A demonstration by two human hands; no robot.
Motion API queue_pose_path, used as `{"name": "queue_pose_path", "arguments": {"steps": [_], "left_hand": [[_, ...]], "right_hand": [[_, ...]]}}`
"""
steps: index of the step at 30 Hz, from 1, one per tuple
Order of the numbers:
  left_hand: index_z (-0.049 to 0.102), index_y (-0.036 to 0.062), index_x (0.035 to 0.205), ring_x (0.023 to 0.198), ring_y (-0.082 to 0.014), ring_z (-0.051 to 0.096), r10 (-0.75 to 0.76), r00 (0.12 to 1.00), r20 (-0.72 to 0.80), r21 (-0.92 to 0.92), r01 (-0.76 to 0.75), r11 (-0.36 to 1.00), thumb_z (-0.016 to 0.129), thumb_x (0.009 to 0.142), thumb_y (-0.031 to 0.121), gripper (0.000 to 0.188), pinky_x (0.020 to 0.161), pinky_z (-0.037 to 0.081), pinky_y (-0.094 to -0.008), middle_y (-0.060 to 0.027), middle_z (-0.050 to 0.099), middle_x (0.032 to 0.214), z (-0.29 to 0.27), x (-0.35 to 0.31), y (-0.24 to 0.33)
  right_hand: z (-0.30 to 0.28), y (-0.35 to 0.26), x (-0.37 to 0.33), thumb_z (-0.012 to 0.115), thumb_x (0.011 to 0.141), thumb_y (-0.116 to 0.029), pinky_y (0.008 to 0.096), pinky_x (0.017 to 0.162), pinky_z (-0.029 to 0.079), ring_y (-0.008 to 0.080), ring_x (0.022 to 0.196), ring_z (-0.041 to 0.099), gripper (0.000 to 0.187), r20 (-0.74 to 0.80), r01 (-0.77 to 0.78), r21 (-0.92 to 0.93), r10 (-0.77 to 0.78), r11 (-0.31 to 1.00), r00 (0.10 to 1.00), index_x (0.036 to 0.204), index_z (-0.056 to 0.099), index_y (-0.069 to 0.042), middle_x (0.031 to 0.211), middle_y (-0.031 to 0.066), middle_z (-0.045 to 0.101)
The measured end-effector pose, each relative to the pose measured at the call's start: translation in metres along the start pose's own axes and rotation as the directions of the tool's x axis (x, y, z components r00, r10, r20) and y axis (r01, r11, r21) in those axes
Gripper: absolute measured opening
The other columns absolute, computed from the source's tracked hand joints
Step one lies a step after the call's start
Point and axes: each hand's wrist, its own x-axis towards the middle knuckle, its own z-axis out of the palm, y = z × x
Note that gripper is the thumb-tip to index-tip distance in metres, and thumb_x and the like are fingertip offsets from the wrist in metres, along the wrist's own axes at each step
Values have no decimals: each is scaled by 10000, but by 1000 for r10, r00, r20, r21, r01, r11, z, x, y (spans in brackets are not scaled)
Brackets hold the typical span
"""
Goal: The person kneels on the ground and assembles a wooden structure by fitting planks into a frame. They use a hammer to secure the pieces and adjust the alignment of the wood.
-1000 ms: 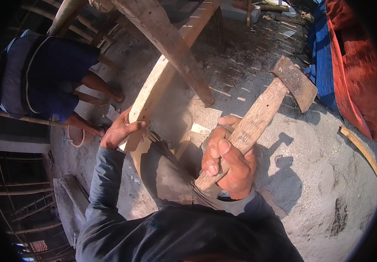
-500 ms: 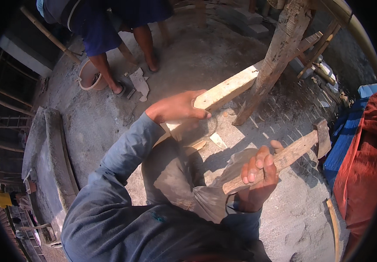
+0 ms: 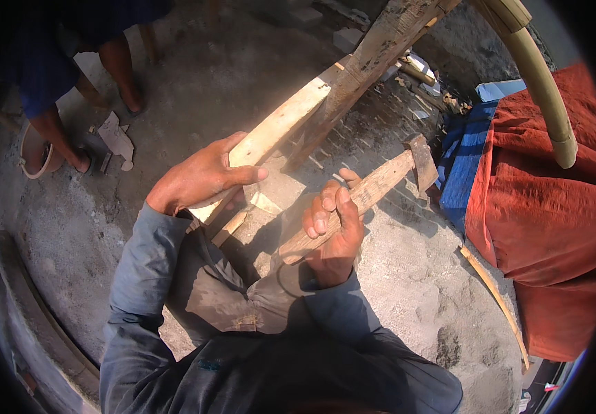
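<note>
A pale squared length of timber [image 3: 281, 127] slants up from my lap, its far end against a dark weathered wooden post [image 3: 374, 48]. My left hand [image 3: 205, 172] grips its near part, thumb on the near side. In my right hand [image 3: 336, 228] is a hatchet [image 3: 363, 193], its flat wooden handle slanting up to the right and its rusty metal head [image 3: 422, 162] flaring downward. A small whitish stick shows between my right fingers; its kind is unclear. The hatchet head is apart from the timber.
Another person's legs [image 3: 118, 72] stand at the upper left beside a pale bucket [image 3: 53, 162] and a broken flat piece [image 3: 116, 138]. Red sheeting [image 3: 539, 207] and blue sheeting [image 3: 467, 159] lie right, under a bamboo pole [image 3: 539, 83]. A thin wood strip [image 3: 494, 303] lies below.
The view has swung right, so the surroundings sit farther left and more red sheeting shows. Both hands keep their holds, and the hatchet remains raised clear of the timber.
</note>
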Motion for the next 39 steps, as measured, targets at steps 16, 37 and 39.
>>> {"name": "queue_pose_path", "arguments": {"steps": [16,37,39], "left_hand": [[452,-46,1567,1426,-305,522,344,937,-64,-441,-336,833,683,965,491,839,1176,399,-366,-255,520,1546,-12,-34,-50],[530,-24,1496,1289,-353,657,485,814,-318,32,-502,864,920,789,191,836,1059,546,-428,-233,613,1460,22,-51,-99],[526,-29,1497,1279,-364,660,477,830,-289,99,-470,877,931,788,243,861,1053,550,-419,-243,609,1458,9,-54,-99]], "right_hand": [[-9,14,32,520,1110,-246,231,487,455,71,579,488,327,6,-91,-55,91,994,996,1349,484,-26,853,18,542],[-29,1,50,467,1125,-242,277,414,410,111,485,442,296,-92,-358,-72,352,931,932,1251,580,1,796,63,483],[-28,4,50,444,1128,-241,284,407,421,110,493,475,283,-56,-350,-100,346,931,937,1233,567,-9,795,67,497]]}}
